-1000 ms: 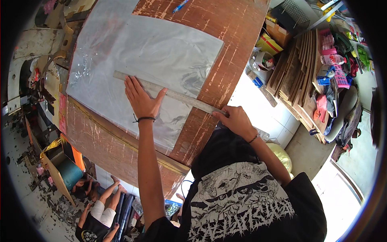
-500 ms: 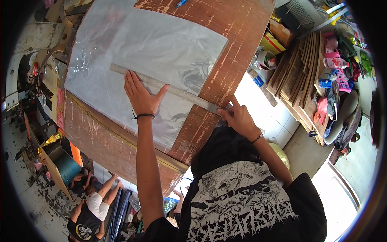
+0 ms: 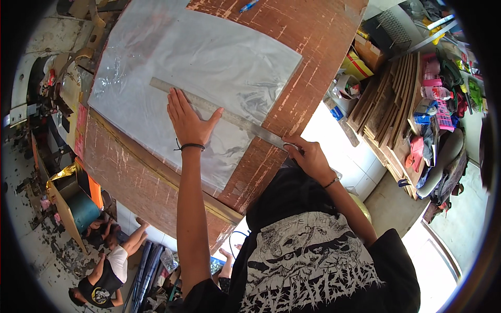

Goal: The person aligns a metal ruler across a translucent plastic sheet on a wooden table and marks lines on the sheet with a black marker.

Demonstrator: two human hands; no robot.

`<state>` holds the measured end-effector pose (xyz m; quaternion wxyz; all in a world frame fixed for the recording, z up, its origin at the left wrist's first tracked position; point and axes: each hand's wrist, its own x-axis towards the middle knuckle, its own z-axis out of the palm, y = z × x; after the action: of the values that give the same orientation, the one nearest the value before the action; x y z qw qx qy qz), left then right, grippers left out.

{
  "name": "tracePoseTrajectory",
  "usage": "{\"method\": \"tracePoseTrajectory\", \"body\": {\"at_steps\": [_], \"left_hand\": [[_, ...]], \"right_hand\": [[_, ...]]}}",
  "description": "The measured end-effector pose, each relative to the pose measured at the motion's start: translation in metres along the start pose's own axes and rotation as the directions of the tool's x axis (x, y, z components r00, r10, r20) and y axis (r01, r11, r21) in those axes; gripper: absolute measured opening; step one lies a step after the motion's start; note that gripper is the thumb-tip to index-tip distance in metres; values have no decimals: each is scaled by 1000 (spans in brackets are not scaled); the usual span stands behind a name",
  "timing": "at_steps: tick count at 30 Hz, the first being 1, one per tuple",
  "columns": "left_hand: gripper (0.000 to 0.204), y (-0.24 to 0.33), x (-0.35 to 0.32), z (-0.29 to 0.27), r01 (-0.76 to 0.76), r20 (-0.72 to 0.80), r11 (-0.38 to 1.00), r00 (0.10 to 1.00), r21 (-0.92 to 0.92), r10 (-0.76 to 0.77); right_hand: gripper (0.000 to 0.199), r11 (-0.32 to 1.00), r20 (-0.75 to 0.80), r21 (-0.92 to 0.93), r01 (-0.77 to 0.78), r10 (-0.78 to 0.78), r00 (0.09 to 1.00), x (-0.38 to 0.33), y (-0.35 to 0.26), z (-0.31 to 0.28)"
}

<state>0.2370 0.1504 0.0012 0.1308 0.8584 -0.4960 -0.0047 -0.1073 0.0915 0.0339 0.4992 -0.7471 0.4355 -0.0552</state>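
A clear plastic sheet (image 3: 235, 49) lies over a scratched reddish-brown wooden tabletop (image 3: 318, 57). Across the sheet runs a long metal ruler (image 3: 241, 123), slanting down to the right past the sheet's edge. My left hand (image 3: 190, 124), with a dark band at the wrist, is spread flat and presses on the ruler and sheet, thumb out to the side. At the ruler's right end, over bare wood near the table's edge, my right hand (image 3: 313, 160) pinches it between thumb and curled fingers.
A blue pen (image 3: 249, 5) lies at the table's far side. Stacked wooden boards (image 3: 383, 99) and a pink basket (image 3: 444, 115) stand at right. Lower left, another person (image 3: 107, 274) is on the floor near dark rolls (image 3: 147, 274) and an open box (image 3: 70, 206).
The fingers of my right hand have curled in more closely on the ruler's end. My left hand stays flat in place. The whole view has shifted slightly.
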Motion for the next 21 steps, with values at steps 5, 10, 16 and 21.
{"method": "tracePoseTrajectory", "body": {"at_steps": [5,10,16,21], "left_hand": [[131,0,1,3,27,15,1000,1000,8,-27],[131,0,1,1,34,16,999,999,-9,-34],[132,3,2,0,37,24,999,999,-16,-36],[131,2,1,-7,36,7,999,999,-35,-36]], "right_hand": [[25,1000,-1,7,9,-9,1000,0,-9,-3],[24,999,-29,-23,40,-41,999,7,-22,3],[22,995,-9,-101,-26,25,1000,11,-28,2],[22,994,-22,-106,-21,18,1000,11,-31,4]]}}
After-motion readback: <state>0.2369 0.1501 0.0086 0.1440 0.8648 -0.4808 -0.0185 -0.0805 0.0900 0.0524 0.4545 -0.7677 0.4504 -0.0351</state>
